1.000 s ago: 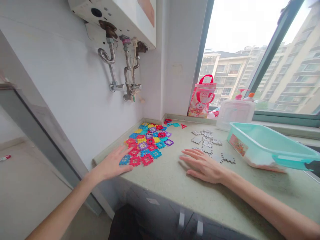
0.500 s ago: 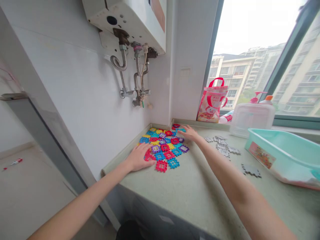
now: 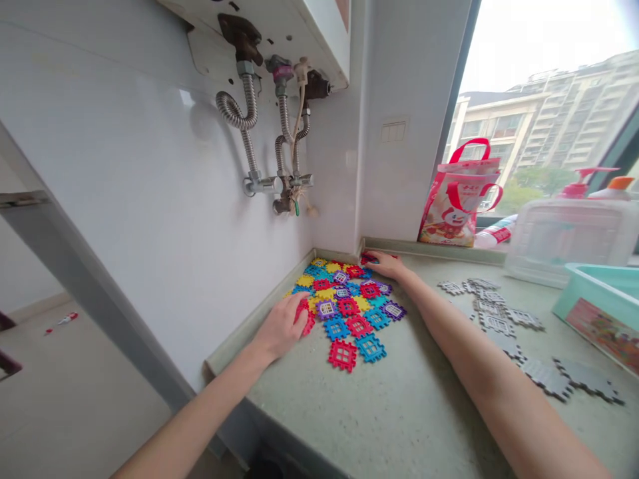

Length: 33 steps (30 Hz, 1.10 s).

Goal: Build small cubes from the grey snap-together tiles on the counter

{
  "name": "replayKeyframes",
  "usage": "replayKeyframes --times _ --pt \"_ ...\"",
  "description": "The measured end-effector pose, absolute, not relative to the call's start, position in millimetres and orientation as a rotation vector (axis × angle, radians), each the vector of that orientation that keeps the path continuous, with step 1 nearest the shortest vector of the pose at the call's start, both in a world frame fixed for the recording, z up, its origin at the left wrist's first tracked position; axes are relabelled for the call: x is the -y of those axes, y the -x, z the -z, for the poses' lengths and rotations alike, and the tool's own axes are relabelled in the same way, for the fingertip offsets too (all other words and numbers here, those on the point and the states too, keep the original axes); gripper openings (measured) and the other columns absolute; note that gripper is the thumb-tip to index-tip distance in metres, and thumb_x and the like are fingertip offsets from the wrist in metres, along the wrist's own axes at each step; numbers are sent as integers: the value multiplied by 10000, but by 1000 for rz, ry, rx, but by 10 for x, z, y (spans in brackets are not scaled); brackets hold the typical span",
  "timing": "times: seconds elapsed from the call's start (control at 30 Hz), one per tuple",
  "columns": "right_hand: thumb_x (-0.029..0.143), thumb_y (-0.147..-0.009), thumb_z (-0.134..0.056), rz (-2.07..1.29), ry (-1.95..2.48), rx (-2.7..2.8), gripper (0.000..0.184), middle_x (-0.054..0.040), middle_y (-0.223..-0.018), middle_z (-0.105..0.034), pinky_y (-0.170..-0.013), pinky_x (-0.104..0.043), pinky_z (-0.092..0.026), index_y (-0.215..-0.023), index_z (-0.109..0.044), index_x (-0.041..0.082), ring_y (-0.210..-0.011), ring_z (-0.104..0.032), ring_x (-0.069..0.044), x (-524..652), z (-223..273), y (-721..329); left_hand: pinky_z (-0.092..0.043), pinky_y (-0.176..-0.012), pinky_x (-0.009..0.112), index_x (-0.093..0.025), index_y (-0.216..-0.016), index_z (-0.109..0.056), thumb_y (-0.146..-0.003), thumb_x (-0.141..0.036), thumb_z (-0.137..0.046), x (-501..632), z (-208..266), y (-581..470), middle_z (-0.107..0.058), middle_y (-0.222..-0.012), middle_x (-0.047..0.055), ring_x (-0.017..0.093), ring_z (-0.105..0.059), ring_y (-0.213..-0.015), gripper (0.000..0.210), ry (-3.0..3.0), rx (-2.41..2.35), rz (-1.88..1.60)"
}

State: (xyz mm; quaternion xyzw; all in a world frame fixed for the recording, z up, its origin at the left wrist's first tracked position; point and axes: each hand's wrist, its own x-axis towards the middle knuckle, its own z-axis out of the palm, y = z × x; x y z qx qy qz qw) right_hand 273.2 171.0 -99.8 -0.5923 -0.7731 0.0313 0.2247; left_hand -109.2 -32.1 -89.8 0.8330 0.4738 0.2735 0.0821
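Note:
Several red, blue, yellow and purple interlocking plastic tiles with toothed edges lie spread in the counter corner, some with window-like cut-outs. My left hand is at their left edge, its fingers and thumb bent around a red tile that they partly hide. At the back by the wall, my right hand rests with fingers stretched over red and blue tiles, which it partly covers. A red window tile and a blue window tile lie at the near side of the group.
Grey toothed tiles lie scattered on the counter to the right, near a mint-green basin. A pink-and-red bag and a translucent container stand by the window. Metal hoses hang from the wall heater on the left.
The view has moved closer and turned left. My left fingers have bent more around the red tile. My right hand has shifted from a blue tile to the red and blue ones in the corner.

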Motion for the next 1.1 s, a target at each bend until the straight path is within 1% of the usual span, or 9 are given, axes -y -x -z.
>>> replayKeyframes --times 0.17,0.3,0.4,0.53,0.67,0.87,0.93,1.0,1.1 --pt "656 -982 -593 -250 1555 2171 619 -122 -1491 -670 -1154 -548 -461 -1442 -664 249 -1328 -639 -376 -1339 1030 -2705 -326 -1306 552 -232 -1470 -626 -1039 -639 -477 308 873 1105 -511 -1641 119 326 -442 -1543 612 -2572 -1366 -724" --pt "571 -980 -645 -366 1443 2214 544 -104 -1450 -699 -1133 -513 -505 -1422 -669 256 -1291 -672 -343 -1044 1003 -2585 -403 -1261 448 -207 -1296 -715 -1038 -587 -493 -40 735 980 -624 -1514 116 283 -560 -1432 510 -2497 -1368 -886" --pt "500 -991 -649 -419 1347 2249 505 -60 -1455 -702 -1139 -460 -517 -1448 -653 284 -1297 -677 -302 -834 970 -2430 -427 -1228 408 -165 -1382 -657 -1000 -533 -564 -491 629 730 -649 -1477 145 277 -591 -1391 538 -2469 -1499 -750" --pt "492 -1006 -629 -382 1296 2271 506 -46 -1495 -677 -1176 -457 -485 -1470 -634 290 -1347 -646 -287 -591 968 -2214 -388 -1238 510 -153 -1471 -596 -909 -635 -664 -909 656 415 -540 -1590 216 377 -508 -1474 744 -2426 -1589 -655" --pt "528 -1008 -616 -287 1319 2258 512 -59 -1523 -653 -1244 -527 -382 -1465 -639 298 -1413 -589 -318 -476 1006 -2111 -382 -1215 600 -230 -1283 -724 -876 -774 -617 -910 802 334 -530 -1603 187 428 -479 -1487 688 -2442 -1573 -576" --pt "545 -995 -629 -289 1363 2170 452 -89 -1483 -677 -1239 -551 -368 -1356 -719 289 -1392 -596 -340 -514 1042 -2003 -490 -1132 443 -213 -1096 -748 -881 -622 -694 -771 833 338 -723 -1296 129 312 -670 -1217 465 -2510 -1447 -713" --pt "549 -1013 -594 -326 1346 2136 467 -80 -1450 -699 -1210 -512 -420 -1381 -704 284 -1346 -629 -315 -540 996 -1937 -507 -1103 440 -195 -1144 -722 -955 -510 -619 -793 757 339 -746 -1232 135 301 -683 -1177 382 -2475 -1451 -818" --pt "514 -1084 -441 -361 1323 2095 500 -75 -1469 -688 -1162 -455 -481 -1471 -637 266 -1335 -637 -274 -548 888 -1904 -496 -1115 422 -189 -1196 -698 -1020 -430 -506 -810 607 375 -742 -1260 132 280 -672 -1213 355 -2435 -1440 -941" --pt "454 -1120 -311 -402 1302 2077 533 -85 -1454 -697 -1091 -418 -541 -1512 -599 235 -1290 -669 -254 -451 640 -2008 -506 -1103 391 -199 -1233 -687 -1058 -433 -417 -668 271 487 -746 -1278 102 256 -675 -1223 398 -2377 -1387 -1081"
